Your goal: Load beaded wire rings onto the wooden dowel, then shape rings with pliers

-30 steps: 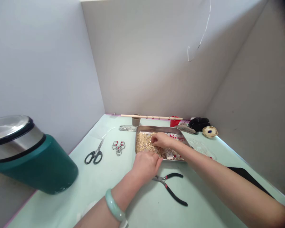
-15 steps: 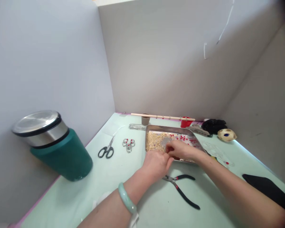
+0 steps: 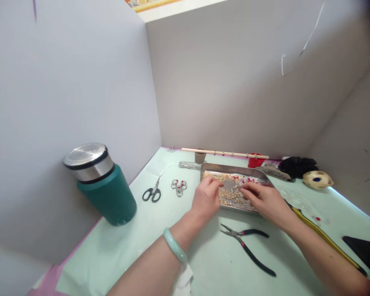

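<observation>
My left hand (image 3: 207, 199) is over the left front rim of a metal tray (image 3: 234, 167), its fingers curled and closed. Over the right part of the tray my right hand (image 3: 267, 202) has its thumb and fingertips pinched together. What either pinch holds is too small to make out. Gold beads (image 3: 231, 196) cover much of the tray floor, with red beads (image 3: 249, 180) toward the back right. Pliers (image 3: 243, 236) lie spread apart just in front of the tray. A beaded wire ornament (image 3: 179, 187) with red beads rests to its left.
Scissors (image 3: 153, 192) and a teal flask (image 3: 107, 193) are on the left. Behind the tray are wires (image 3: 189, 165), a brown cup (image 3: 200, 157), a wooden stick (image 3: 209, 151) and a red cup (image 3: 255, 160). A yellow-handled tool (image 3: 323, 235) lies beside my right forearm.
My hands, together before, have moved apart, the right one going rightward. More of the tray and pliers shows between and below them. The whole view has shifted.
</observation>
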Motion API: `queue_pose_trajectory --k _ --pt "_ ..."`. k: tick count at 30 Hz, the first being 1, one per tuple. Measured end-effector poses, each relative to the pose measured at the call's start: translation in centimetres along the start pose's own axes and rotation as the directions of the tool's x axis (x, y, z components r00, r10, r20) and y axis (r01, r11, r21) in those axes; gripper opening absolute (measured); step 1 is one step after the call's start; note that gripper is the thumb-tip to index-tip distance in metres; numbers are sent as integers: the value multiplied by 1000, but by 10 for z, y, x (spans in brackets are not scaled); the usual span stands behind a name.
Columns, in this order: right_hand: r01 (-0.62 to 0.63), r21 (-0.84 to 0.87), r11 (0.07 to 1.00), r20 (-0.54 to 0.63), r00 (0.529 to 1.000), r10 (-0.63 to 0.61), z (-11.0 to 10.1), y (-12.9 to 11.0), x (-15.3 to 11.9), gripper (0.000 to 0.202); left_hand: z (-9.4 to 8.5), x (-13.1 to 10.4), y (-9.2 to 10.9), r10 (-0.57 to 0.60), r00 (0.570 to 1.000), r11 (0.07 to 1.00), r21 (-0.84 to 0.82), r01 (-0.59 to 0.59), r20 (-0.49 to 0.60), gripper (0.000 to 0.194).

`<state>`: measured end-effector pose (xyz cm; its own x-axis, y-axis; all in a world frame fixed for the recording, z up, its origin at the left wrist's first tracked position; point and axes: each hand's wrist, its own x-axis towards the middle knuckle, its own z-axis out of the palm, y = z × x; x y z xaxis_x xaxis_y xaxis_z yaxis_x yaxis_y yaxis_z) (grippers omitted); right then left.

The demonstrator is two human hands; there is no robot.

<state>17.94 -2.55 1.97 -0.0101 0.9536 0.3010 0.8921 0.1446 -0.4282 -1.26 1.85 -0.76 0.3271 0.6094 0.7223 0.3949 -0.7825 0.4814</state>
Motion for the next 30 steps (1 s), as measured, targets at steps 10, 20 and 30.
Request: queue_pose_trajectory --k 10,20,30 --pt "79 -72 994 -162 983 -90 20 18 -23 26 -6 7 -25 -128 991 987 -93 131 36 32" --pt "169 -239 956 -139 969 -206 29 24 -25 29 -3 2 -26 -154 987 983 105 149 37 23" --pt "206 -325 923 -182 944 -274 38 34 -24 33 -1 1 -26 -156 986 976 161 145 60 20"
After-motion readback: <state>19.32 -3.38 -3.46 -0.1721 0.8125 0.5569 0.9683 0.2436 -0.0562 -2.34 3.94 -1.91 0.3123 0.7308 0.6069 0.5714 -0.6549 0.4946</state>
